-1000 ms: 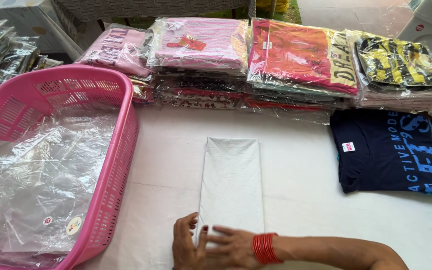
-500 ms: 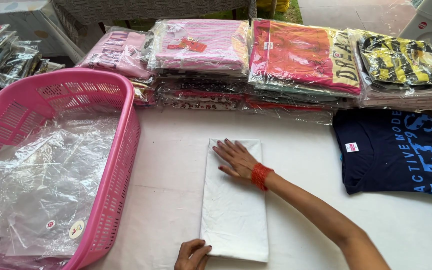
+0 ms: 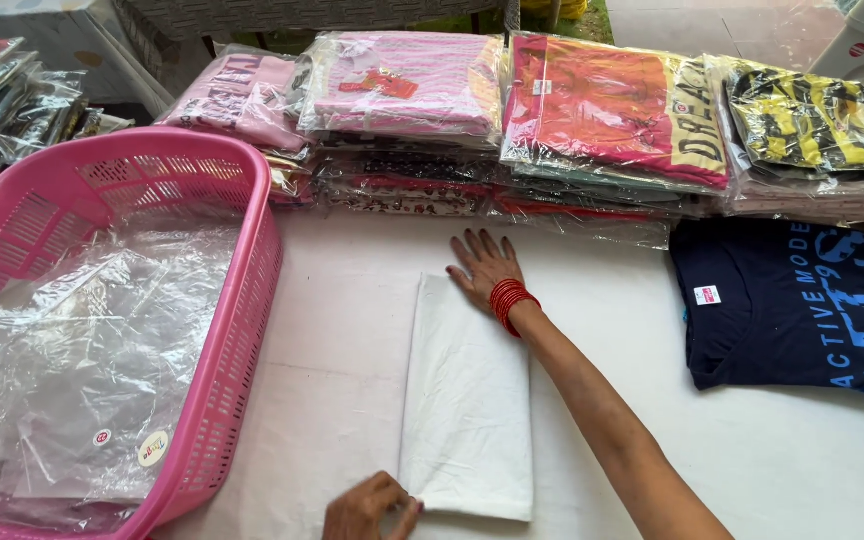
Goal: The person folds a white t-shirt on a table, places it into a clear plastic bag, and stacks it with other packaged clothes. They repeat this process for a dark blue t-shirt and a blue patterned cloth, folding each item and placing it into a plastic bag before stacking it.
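Two hands working on one folded white cloth (image 3: 467,400), lying lengthwise mid-table on the white table (image 3: 352,300). Right hand (image 3: 485,268) resting flat at the cloth's far end, grip open with fingers spread, red bangles (image 3: 510,298) on the wrist. Left hand (image 3: 367,508) pinching the near left corner, grip closed on the cloth. Pink basket (image 3: 242,300) holding clear plastic bags (image 3: 92,360) at the left edge. Bagged garment stacks (image 3: 572,130) lining the far edge; navy shirt (image 3: 797,305) lying toward the right edge.
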